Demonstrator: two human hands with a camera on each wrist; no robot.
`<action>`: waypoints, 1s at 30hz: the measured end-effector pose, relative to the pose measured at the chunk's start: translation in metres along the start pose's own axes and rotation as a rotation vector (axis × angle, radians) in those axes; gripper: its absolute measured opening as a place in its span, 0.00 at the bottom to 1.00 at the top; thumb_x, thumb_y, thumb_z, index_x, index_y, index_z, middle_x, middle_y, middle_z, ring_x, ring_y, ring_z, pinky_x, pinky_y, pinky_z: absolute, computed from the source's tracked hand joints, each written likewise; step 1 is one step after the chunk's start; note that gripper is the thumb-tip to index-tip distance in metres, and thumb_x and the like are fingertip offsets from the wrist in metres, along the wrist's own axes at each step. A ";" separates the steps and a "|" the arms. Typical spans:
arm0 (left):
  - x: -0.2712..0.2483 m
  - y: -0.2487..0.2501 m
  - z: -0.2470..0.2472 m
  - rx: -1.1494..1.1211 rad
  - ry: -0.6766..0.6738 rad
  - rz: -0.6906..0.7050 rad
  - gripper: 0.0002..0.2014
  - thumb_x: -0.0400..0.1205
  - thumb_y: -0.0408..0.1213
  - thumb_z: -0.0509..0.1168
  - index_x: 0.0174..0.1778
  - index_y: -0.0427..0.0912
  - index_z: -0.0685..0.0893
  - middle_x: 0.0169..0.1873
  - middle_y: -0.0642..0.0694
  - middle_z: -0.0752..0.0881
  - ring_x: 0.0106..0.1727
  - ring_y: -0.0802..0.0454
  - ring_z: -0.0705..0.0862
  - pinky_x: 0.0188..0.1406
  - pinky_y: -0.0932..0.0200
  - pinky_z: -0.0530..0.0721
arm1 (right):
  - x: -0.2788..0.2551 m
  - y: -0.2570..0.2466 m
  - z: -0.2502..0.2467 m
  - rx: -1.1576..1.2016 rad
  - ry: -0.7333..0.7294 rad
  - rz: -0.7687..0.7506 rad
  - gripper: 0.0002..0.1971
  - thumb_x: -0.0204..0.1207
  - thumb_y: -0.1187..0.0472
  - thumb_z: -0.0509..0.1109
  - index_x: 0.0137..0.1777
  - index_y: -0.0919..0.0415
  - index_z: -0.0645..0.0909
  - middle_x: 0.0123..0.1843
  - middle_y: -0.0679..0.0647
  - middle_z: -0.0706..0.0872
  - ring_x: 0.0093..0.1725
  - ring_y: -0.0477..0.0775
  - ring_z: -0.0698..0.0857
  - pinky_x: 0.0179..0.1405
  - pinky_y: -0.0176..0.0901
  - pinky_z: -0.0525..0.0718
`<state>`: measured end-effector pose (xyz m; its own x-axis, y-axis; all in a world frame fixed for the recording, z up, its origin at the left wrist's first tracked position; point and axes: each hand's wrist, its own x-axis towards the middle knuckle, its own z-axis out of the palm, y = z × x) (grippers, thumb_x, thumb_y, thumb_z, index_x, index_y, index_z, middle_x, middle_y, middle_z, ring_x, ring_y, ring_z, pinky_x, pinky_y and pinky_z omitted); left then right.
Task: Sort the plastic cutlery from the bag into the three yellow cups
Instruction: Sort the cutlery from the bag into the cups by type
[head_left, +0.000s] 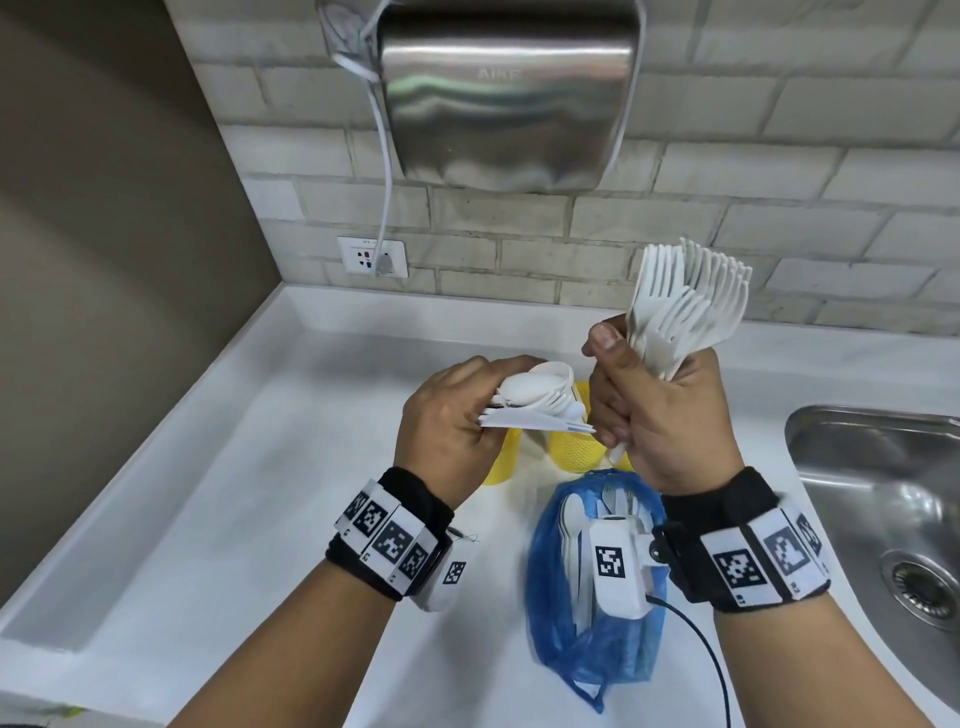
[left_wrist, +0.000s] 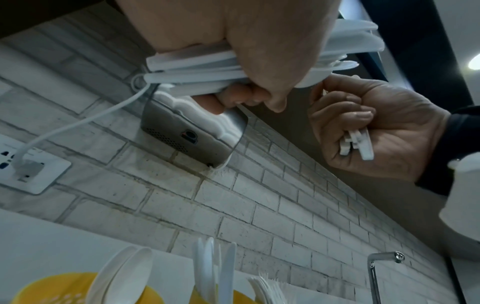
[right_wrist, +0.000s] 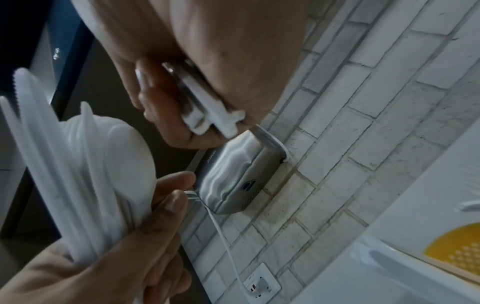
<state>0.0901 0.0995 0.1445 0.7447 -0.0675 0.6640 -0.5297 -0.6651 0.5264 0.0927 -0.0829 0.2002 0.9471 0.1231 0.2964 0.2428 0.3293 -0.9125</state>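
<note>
Above the yellow cups, my left hand (head_left: 467, 410) grips a mixed bundle of white spoons and knives (head_left: 535, 405) lying sideways. My right hand (head_left: 639, 405) holds a fanned bunch of white forks (head_left: 685, 306) upright, tines up. Two yellow cups (head_left: 501, 457) (head_left: 574, 452) show under the hands; the rest is hidden. In the left wrist view the left cup (left_wrist: 52, 288) holds spoons (left_wrist: 122, 275), the middle cup (left_wrist: 241, 297) holds knives (left_wrist: 215, 271), and forks (left_wrist: 267, 288) stand to the right. The blue bag (head_left: 587, 639) lies nearer me with cutlery inside.
A steel sink (head_left: 883, 519) is set in the white counter (head_left: 260, 519) at the right, with a tap (left_wrist: 376, 277) behind it. On the brick wall hang a steel hand dryer (head_left: 504, 93) and a socket (head_left: 371, 257) with a white cord.
</note>
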 end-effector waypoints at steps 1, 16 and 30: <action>0.000 0.001 -0.001 0.011 -0.003 0.003 0.25 0.74 0.26 0.72 0.63 0.56 0.87 0.39 0.56 0.84 0.40 0.51 0.82 0.40 0.56 0.81 | 0.000 0.000 -0.001 -0.017 -0.010 -0.006 0.09 0.81 0.60 0.72 0.41 0.63 0.80 0.19 0.50 0.65 0.16 0.53 0.59 0.18 0.37 0.66; 0.003 -0.003 -0.002 0.320 -0.037 -0.045 0.23 0.67 0.23 0.71 0.55 0.49 0.88 0.37 0.51 0.86 0.36 0.44 0.81 0.34 0.55 0.76 | 0.000 -0.017 -0.023 -0.548 -0.242 0.032 0.03 0.77 0.70 0.78 0.43 0.65 0.88 0.22 0.36 0.82 0.22 0.37 0.80 0.28 0.22 0.74; 0.006 0.001 -0.005 0.335 -0.022 -0.030 0.18 0.69 0.26 0.72 0.53 0.46 0.88 0.37 0.49 0.86 0.38 0.50 0.73 0.34 0.56 0.77 | 0.001 -0.009 -0.025 -0.332 -0.262 0.030 0.04 0.74 0.58 0.81 0.41 0.55 0.88 0.26 0.62 0.77 0.20 0.58 0.67 0.19 0.57 0.68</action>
<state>0.0920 0.1025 0.1516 0.7686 -0.0578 0.6372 -0.3469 -0.8744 0.3392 0.0970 -0.1094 0.2017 0.8795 0.3762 0.2914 0.3113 0.0083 -0.9503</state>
